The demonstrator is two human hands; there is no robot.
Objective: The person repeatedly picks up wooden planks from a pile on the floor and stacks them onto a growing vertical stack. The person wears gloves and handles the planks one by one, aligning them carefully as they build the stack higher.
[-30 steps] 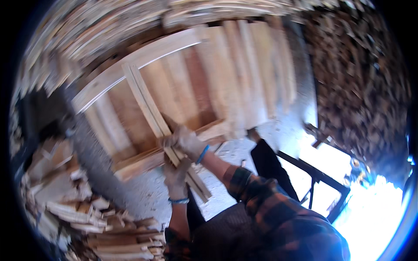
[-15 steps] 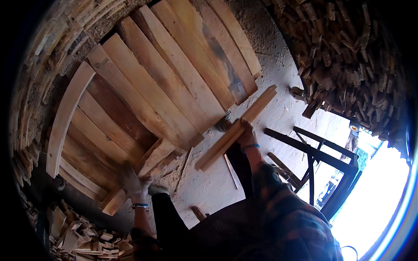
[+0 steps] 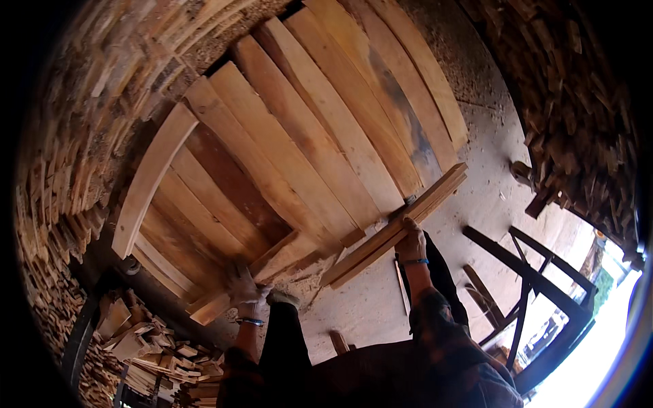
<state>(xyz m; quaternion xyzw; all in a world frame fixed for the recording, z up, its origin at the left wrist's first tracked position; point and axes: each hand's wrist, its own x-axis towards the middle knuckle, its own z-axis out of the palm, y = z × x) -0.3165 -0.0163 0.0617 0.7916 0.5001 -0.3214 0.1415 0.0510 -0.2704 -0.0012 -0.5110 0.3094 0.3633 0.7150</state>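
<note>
My right hand [image 3: 411, 246], in a pale glove, is closed around narrow wooden strips [image 3: 367, 250] lying together. They slant across the near ends of the wide planks [image 3: 316, 139]; whether they touch them I cannot tell. My left hand [image 3: 246, 291], also gloved, lies with fingers stretched out on the lower boards [image 3: 204, 234], beside a short wood piece [image 3: 211, 308]. Another short piece [image 3: 275, 255] lies across those boards, just right of the left fingers. A pale curved-looking board [image 3: 153, 180] crosses the boards' far left ends.
Stacked wood lines the left [image 3: 75, 170] and the upper right [image 3: 578, 115]. Offcuts fill a heap [image 3: 129, 326] at lower left. A dark metal frame [image 3: 527, 272] stands at right on the concrete floor [image 3: 486, 163]. My foot [image 3: 283, 297] is close to the left hand.
The whole view has shifted, so the planks appear further right. My right hand has brought the strips nearer the planks' ends. The left hand stays at the lower boards.
</note>
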